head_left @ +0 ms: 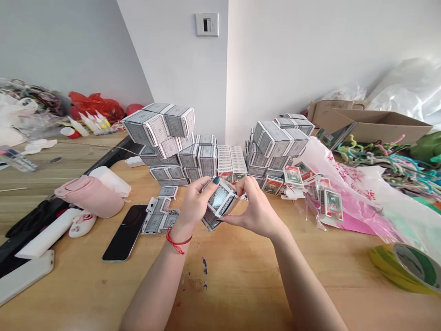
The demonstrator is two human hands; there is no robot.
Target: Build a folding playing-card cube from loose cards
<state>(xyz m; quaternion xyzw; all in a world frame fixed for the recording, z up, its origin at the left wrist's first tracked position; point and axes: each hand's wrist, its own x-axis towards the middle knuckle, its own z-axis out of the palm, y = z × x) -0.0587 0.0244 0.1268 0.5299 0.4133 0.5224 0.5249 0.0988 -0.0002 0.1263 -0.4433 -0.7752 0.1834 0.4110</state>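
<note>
My left hand (195, 204) and my right hand (254, 209) meet above the middle of the wooden table (241, 285). Together they grip a folded piece made of playing cards (220, 200) with grey patterned backs. The fingers of both hands are curled round its sides. A red string bracelet (177, 241) circles my left wrist. Loose cards (159, 217) lie flat just left of my hands. Behind them rise two stacks of finished card cubes, one at the left (168, 138) and one at the right (275, 142).
A black phone (126, 233) lies left of the loose cards, beside a pink pouch (90, 195). Small card packs (327, 200) spill from a pink plastic bag (358, 197) at the right. A tape roll (409, 266) sits at the right edge, a cardboard box (372, 124) behind.
</note>
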